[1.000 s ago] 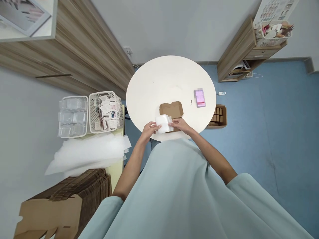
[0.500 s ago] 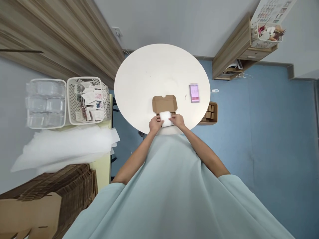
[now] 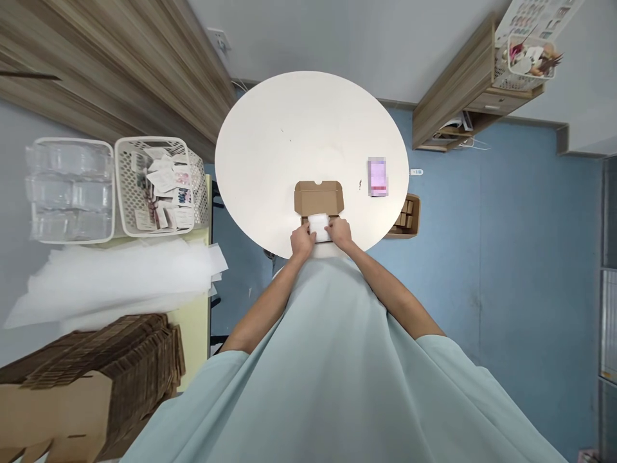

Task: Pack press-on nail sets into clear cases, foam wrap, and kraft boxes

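An open cardboard box point(image 3: 318, 199) stands at the near edge of the round white table point(image 3: 299, 122), its lid folded back away from me. Over the box's opening lies a white foam-wrapped packet point(image 3: 319, 227). My left hand point(image 3: 302, 240) grips the packet's left side, thumb toward me. On the opposite side, my right hand point(image 3: 340, 232) pinches its right edge. The packet and my hands hide most of the box's inside. What the white wrapping contains cannot be seen.
A phone-like item point(image 3: 378, 177), pixelated, lies on the table's right. Leftward are a basket of cards point(image 3: 123, 186), a bin of clear containers point(image 3: 114, 212), white foam sheets point(image 3: 120, 276) and stacked flat cardboard point(image 3: 62, 411). A carton of small boxes point(image 3: 415, 218) sits right of the table.
The packet sits slightly further into the box, and my right hand's fingers are more curled. My view has shifted a little.
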A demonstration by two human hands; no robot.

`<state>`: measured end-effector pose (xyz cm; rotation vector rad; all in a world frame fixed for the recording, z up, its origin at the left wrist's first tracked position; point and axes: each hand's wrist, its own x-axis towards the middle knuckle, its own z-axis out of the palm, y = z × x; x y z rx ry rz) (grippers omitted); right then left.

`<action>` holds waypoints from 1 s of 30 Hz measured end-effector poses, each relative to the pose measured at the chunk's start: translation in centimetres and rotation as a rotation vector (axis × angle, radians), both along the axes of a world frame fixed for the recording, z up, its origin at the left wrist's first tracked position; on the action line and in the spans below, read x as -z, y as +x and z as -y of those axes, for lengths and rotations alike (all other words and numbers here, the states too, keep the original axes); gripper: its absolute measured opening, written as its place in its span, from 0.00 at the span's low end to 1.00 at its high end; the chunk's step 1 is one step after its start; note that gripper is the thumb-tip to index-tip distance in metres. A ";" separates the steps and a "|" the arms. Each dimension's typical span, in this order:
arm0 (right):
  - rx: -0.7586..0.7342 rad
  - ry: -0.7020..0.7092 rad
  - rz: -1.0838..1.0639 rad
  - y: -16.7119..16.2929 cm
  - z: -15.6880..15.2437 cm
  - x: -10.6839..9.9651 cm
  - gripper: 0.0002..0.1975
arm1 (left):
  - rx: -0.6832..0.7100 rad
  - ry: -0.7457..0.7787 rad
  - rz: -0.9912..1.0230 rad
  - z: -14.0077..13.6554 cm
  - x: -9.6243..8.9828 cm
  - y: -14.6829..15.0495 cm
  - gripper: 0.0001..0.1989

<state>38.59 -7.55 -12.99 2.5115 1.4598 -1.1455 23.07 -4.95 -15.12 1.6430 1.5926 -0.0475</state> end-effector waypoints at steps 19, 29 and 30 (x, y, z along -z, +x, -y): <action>0.180 0.176 0.026 4.3 0.1 -1.9 0.19 | 0.030 0.181 0.047 -5.9 -1.7 -0.7 0.23; 0.459 0.165 -0.290 6.9 -1.8 0.0 0.18 | -0.214 -0.170 0.327 -11.5 -1.3 1.6 0.41; 0.459 0.175 -0.301 6.6 -2.0 0.1 0.18 | -0.212 -0.171 0.347 -11.4 -1.5 1.7 0.41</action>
